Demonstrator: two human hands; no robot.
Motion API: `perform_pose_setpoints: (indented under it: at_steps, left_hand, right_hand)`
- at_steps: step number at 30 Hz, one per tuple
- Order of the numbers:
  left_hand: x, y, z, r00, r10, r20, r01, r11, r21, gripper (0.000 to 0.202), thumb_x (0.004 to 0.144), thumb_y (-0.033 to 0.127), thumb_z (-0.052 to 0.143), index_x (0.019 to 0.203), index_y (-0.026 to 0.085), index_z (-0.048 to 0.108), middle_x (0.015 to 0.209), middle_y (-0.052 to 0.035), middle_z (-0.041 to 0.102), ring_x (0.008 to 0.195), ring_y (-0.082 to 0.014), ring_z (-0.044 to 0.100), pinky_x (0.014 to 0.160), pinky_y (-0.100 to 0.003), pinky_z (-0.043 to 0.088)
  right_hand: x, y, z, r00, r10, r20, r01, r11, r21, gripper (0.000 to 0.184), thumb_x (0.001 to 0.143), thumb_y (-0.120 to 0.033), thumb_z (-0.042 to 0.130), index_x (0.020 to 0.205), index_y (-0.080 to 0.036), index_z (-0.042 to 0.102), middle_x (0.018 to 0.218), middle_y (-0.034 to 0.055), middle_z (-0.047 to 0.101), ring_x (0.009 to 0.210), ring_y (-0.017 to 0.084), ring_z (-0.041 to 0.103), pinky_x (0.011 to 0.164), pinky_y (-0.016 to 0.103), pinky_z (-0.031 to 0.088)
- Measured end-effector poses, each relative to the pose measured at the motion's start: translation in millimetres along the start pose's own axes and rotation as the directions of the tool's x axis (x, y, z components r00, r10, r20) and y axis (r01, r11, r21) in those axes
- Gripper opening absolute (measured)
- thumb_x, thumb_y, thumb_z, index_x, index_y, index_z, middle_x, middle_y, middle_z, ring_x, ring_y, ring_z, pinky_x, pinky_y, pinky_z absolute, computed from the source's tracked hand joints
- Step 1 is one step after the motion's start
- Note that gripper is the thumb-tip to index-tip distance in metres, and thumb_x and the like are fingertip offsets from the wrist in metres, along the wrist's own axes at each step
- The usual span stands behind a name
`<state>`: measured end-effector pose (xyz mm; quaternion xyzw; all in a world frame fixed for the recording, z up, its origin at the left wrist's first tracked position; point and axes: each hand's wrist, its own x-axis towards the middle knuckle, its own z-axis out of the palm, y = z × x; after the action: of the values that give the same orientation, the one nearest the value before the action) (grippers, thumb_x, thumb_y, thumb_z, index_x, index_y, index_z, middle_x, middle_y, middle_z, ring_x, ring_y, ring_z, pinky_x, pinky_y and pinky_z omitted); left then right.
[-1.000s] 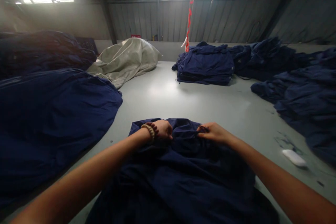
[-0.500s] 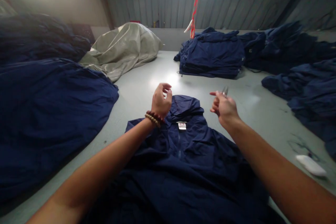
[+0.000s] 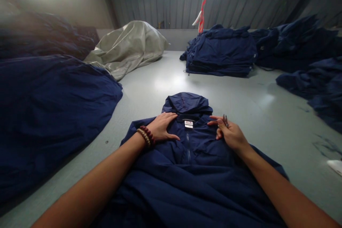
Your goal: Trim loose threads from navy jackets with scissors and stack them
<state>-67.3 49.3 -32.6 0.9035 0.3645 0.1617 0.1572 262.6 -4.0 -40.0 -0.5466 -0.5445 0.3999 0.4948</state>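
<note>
A navy hooded jacket [image 3: 171,181] lies spread in front of me, its hood [image 3: 185,102] pointing away. Below the hood sit a white neck label [image 3: 188,124] and a zip [image 3: 188,146]. My left hand [image 3: 162,127], with two beaded bracelets at the wrist, rests flat on the jacket left of the label, thumb and fingers apart. On the label's other side, my right hand [image 3: 228,133] touches the jacket with its index finger stretched out. Its other fingers curl around small metal thread snips [image 3: 225,120], whose two pointed tips stick up; the rest is hidden in the hand.
Large navy fabric heaps [image 3: 53,114] cover the left side. A grey-beige cloth bundle [image 3: 133,46] and a folded navy garment stack [image 3: 220,51] stand at the back of the pale table [image 3: 171,74]. More navy garments [image 3: 320,78] lie right, near a white object [image 3: 335,166]. A red-and-white strip [image 3: 204,1] hangs above.
Both hands have come down from above the hood onto the jacket's upper part. My left hand has flattened and spread. The snips stay in my right hand. The view has shifted slightly.
</note>
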Motion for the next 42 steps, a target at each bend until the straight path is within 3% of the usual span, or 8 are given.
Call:
perform_pose_setpoints:
  at_steps: [6,12,18,22,29,34,39,42]
  left_hand:
    - [3,-1,-1.2,0.999,-0.022,0.026,0.023,0.999,-0.028,0.108,0.066,0.076,0.083,0.151,0.017,0.052,0.164,-0.0231,0.042,0.156,-0.0355,0.036,0.131,-0.057,0.017]
    - [4,9,-6.4,1.0,0.001,0.02,-0.001,1.0,0.001,0.115,0.066,0.068,0.088,0.159,0.018,0.041,0.167,-0.0245,0.036,0.158,-0.0386,0.03,0.131,-0.062,0.013]
    - [6,24,-8.8,0.995,0.095,-0.015,-0.091,0.981,0.173,0.053,0.096,0.057,0.065,0.129,0.017,0.072,0.153,-0.0174,0.058,0.155,-0.036,0.038,0.131,-0.059,0.017]
    - [8,30,-11.1,0.989,0.133,-0.069,-0.112,0.963,0.243,0.03,0.095,0.04,0.072,0.117,0.019,0.077,0.14,-0.0123,0.069,0.144,-0.0319,0.052,0.131,-0.053,0.024]
    - [9,39,-25.3,0.984,0.131,-0.117,-0.105,0.973,0.206,0.025,0.085,0.031,0.084,0.106,0.02,0.074,0.118,-0.0104,0.076,0.129,-0.0325,0.06,0.112,-0.051,0.047]
    - [10,47,-35.5,0.979,0.113,-0.17,-0.125,0.99,-0.063,0.019,0.08,0.017,0.08,0.094,0.022,0.067,0.127,-0.0072,0.074,0.132,-0.0286,0.058,0.113,-0.045,0.046]
    - [9,54,-39.2,0.988,-0.103,-0.114,0.051,0.921,-0.386,0.017,0.088,0.035,0.071,0.098,0.021,0.071,0.106,-0.0057,0.077,0.1,-0.0219,0.069,0.094,-0.036,0.051]
    - [10,56,-37.5,0.987,-0.154,-0.045,0.112,0.86,-0.498,0.026,0.09,0.042,0.066,0.099,0.019,0.075,0.096,-0.0044,0.075,0.09,-0.0192,0.067,0.084,-0.03,0.049]
  right_hand:
    - [-2,-5,-1,0.988,-0.114,0.1,0.142,0.926,-0.351,0.048,0.1,-0.059,0.053,0.132,-0.027,0.07,0.13,0.0086,0.075,0.054,0.013,0.062,0.059,0.034,0.06]
    - [-9,-14,6,0.906,-0.262,0.333,0.418,0.685,-0.597,0.04,0.103,-0.033,0.045,0.135,-0.028,0.068,0.133,0.0066,0.074,0.12,0.028,0.072,0.105,0.049,0.057]
    - [-18,-21,9,0.856,-0.343,0.387,0.517,0.53,-0.673,0.038,0.107,-0.03,0.04,0.136,-0.025,0.064,0.125,0.0098,0.073,0.11,0.027,0.073,0.096,0.044,0.06]
    - [-24,-29,10,0.83,-0.375,0.413,0.554,0.465,-0.691,0.04,0.108,-0.03,0.039,0.139,-0.024,0.063,0.117,0.0102,0.071,0.1,0.025,0.072,0.087,0.04,0.06]
    - [-18,-41,8,0.876,-0.383,0.293,0.476,0.596,-0.646,0.043,0.108,-0.039,0.04,0.141,-0.022,0.063,0.111,0.0109,0.066,0.094,0.025,0.069,0.085,0.041,0.058]
    - [-12,-45,5,0.893,-0.352,0.282,0.451,0.672,-0.588,0.043,0.107,-0.044,0.043,0.133,-0.023,0.069,0.106,0.0103,0.065,0.094,0.024,0.067,0.089,0.041,0.056]
    - [-11,-47,4,0.897,-0.348,0.274,0.443,0.697,-0.564,0.039,0.106,-0.044,0.044,0.122,-0.023,0.073,0.102,0.0096,0.067,0.091,0.024,0.066,0.086,0.041,0.054]
    - [-12,-50,6,0.899,-0.337,0.279,0.438,0.713,-0.548,0.036,0.105,-0.046,0.045,0.094,-0.023,0.071,0.093,0.0073,0.066,0.086,0.023,0.065,0.082,0.039,0.051]
